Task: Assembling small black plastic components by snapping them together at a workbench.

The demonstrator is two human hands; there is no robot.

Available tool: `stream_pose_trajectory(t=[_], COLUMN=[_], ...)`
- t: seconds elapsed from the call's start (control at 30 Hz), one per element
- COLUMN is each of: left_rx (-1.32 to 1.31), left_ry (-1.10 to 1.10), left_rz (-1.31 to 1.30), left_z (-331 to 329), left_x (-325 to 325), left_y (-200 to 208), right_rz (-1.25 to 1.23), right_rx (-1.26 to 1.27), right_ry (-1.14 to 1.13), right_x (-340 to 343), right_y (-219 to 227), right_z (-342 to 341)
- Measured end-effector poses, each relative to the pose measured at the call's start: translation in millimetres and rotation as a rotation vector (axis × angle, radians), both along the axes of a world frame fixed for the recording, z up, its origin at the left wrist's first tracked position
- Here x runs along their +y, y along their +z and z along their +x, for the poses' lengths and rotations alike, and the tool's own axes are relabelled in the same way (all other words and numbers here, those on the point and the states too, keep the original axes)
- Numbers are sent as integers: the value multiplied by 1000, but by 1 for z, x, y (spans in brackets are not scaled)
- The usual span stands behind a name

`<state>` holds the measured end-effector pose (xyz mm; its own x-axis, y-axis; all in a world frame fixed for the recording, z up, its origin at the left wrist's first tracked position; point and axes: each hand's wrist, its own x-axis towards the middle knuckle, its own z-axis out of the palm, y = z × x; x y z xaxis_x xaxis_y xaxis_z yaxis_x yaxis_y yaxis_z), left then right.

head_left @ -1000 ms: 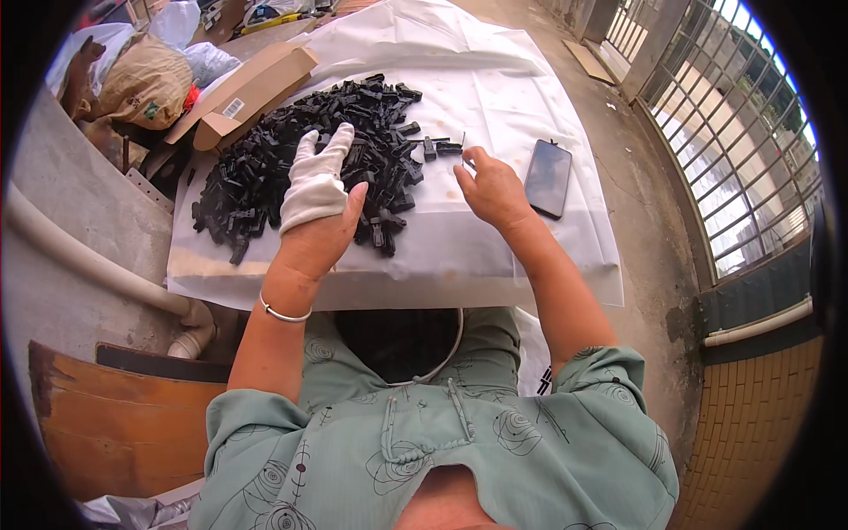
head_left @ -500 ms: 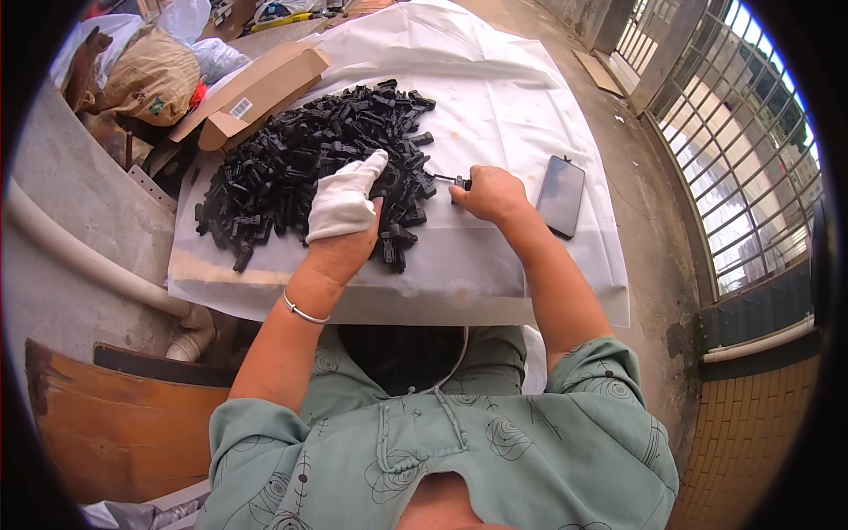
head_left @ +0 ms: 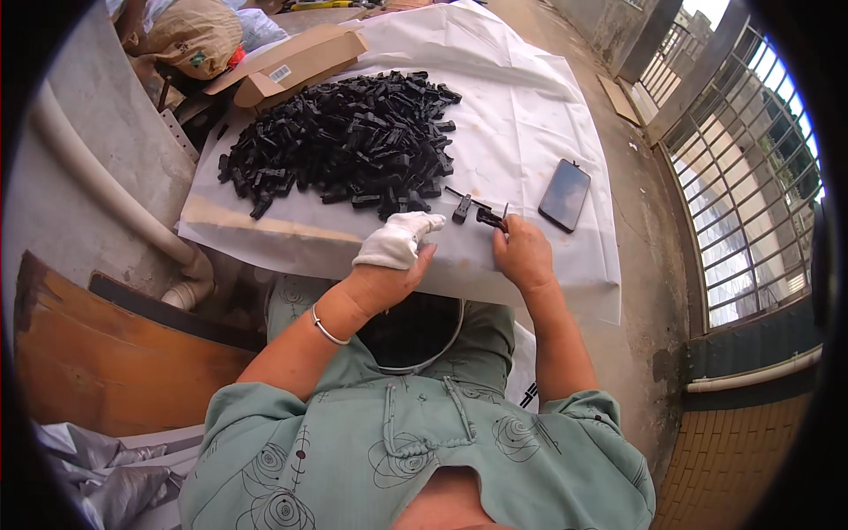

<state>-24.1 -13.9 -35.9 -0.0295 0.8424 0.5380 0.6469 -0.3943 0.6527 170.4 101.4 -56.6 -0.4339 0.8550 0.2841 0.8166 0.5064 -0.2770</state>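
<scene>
A heap of small black plastic parts [head_left: 353, 132] covers the left and middle of the white sheet [head_left: 530, 115]. At its near edge is my left hand [head_left: 397, 243], in a white glove that leaves the thumb bare. Its gloved fingers are curled together, and whatever they may hold is hidden. My right hand [head_left: 526, 254] pinches a black plastic part [head_left: 488, 217] between thumb and fingers, and a thin pointed piece sticks up beside the fingertips. Between the hands lies a loose black part [head_left: 462, 209], with a thin dark rod next to it.
A phone [head_left: 564, 194] lies on the sheet to the right. Behind the heap sits an open cardboard box [head_left: 300, 66]. A round black container [head_left: 411, 331] rests between my legs below the table edge. A pipe [head_left: 115, 185] runs along the left wall; barred windows stand at right.
My left hand has drawn back from the heap toward the near table edge. The right hand has come nearer and slightly right with a black part. The view has shifted.
</scene>
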Motion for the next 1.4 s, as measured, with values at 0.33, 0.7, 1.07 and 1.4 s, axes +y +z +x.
stream_pose_trajectory(t=[0.33, 0.7, 1.07, 1.4], left_rx=[386, -861, -812, -889], left_ry=[-501, -523, -268, -427], left_rz=[44, -457, -187, -346], left_z=[23, 26, 40, 42], left_x=[-34, -69, -59, -75], left_y=[32, 27, 10, 14], right_rz=[-678, -952, 86, -422], right_rx=[403, 910, 590, 838], right_ry=[562, 446, 691, 366], right_x=[-69, -104, -144, -116], right_y=[37, 22, 52, 45], right_z=[23, 12, 0, -7])
